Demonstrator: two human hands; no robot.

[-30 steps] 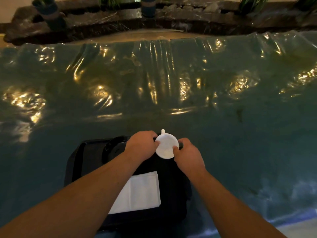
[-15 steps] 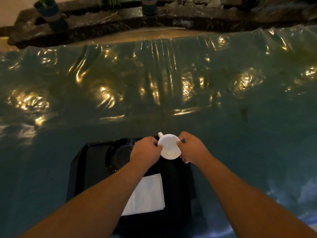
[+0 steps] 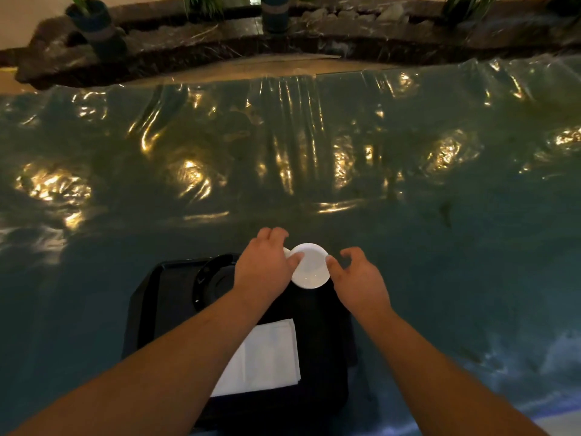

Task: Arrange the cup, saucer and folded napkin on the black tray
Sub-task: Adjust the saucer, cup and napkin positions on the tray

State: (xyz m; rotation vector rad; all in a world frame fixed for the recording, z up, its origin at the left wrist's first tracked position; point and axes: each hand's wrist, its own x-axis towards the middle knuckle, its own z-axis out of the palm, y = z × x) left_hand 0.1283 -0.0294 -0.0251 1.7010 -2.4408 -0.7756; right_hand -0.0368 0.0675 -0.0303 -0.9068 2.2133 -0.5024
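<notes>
A black tray [image 3: 151, 297] lies on the table in front of me. At its far right corner stands a white cup [image 3: 309, 269], seen from above. My left hand [image 3: 261, 269] grips the cup's left side, thumb on the rim, and covers the handle. On the other side, my right hand [image 3: 358, 278] has its thumb against the rim and its fingers curled apart, off the cup. A black saucer [image 3: 217, 281] sits at the tray's far left, partly under my left wrist. The white folded napkin [image 3: 267, 360] lies on the tray's near part, partly hidden by my left forearm.
The table wears a teal cloth under shiny wrinkled plastic [image 3: 314, 158] with bright reflections. Beyond its far edge runs a dark stone border [image 3: 188, 39] with potted plants [image 3: 94, 26]. The table's near edge shows at the lower right [image 3: 534, 413].
The cup has turned so that its handle went from pointing away to pointing left under my left hand. My right hand's fingers have come off the cup and spread.
</notes>
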